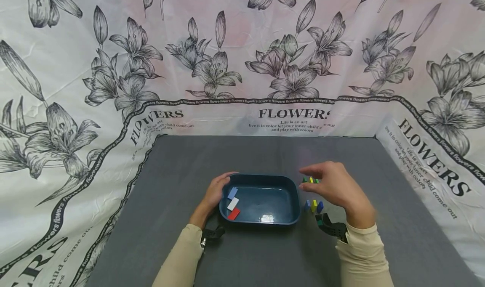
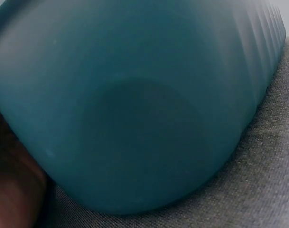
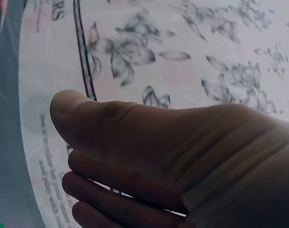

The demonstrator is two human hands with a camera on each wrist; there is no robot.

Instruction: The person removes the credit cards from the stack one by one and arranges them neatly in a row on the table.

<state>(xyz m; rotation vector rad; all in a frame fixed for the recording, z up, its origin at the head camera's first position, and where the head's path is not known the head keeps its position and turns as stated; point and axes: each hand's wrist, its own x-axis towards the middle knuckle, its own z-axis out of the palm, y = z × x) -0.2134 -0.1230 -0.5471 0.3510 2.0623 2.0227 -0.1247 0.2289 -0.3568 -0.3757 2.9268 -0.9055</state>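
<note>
A dark blue-green plastic tray (image 1: 265, 177) stands on the grey table, and its outer wall (image 2: 144, 118) fills the left wrist view. My left hand (image 1: 215, 192) holds the tray at its far left corner, fingers bent along the rim. Inside, along the left wall, lie a blue block (image 1: 232, 193), a white block (image 1: 233, 203) and a red block (image 1: 233, 213). My right hand (image 1: 339, 188) hovers right of the tray, thumb and fingers apart, nothing visible between them. Beside its fingertips stand a yellow block (image 1: 311, 180) and green blocks (image 1: 305, 180), partly hidden.
Nearer me, right of the tray, a second row holds a blue block (image 1: 307, 205), a yellow block (image 1: 313, 206) and another blue block (image 1: 320, 207). A flower-printed cloth (image 1: 227, 118) walls the grey table (image 1: 227, 152) at the back and both sides.
</note>
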